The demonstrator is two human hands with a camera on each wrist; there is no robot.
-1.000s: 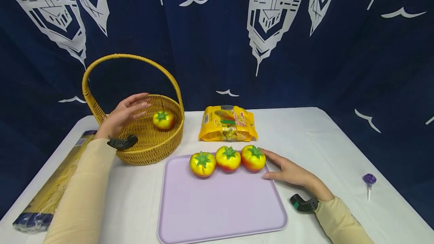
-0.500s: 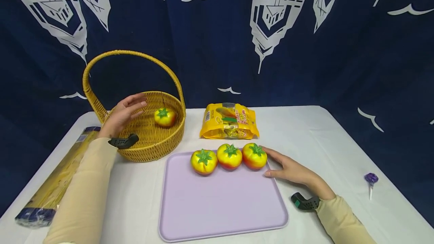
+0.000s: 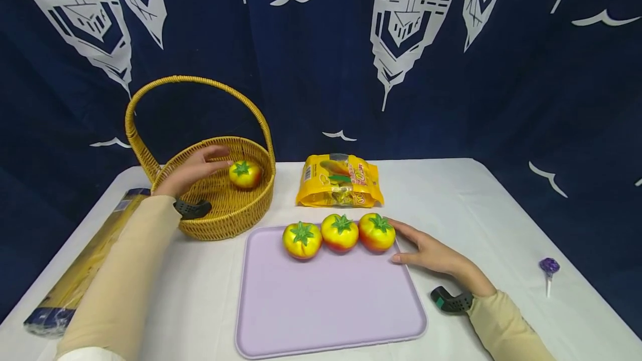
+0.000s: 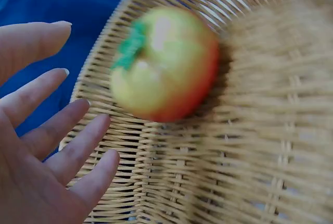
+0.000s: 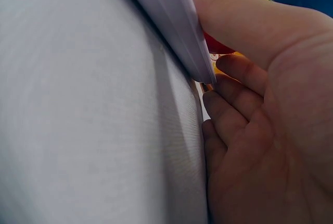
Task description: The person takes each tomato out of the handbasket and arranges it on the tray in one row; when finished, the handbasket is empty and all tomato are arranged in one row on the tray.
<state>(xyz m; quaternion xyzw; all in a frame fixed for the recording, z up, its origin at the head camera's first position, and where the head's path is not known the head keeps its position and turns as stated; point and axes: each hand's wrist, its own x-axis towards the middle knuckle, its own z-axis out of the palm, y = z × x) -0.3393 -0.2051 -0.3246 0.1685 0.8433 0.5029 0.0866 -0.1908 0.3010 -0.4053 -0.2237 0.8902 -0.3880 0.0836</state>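
Note:
Inside the wicker basket at the back left lies a yellow-and-red toy tomato with a green leafy top. My left hand reaches over the basket from the left, fingertips right beside this tomato. In the left wrist view the left fingers are spread, with nothing between them and the thumb. Three more such tomatoes sit in a row along the far edge of the lilac tray. My right hand rests at the tray's far right corner, loosely bent fingers around the corner beside the rightmost tomato.
Behind the tray stands a yellow snack bag. A long yellow package with dark blue ends lies along the table's left side, partly under the left sleeve. Far right, a purple lollipop lies on the white cloth.
My left hand has moved right and further over the basket, closer to the tomato in it. The right hand and the tomatoes on the tray have stayed in place.

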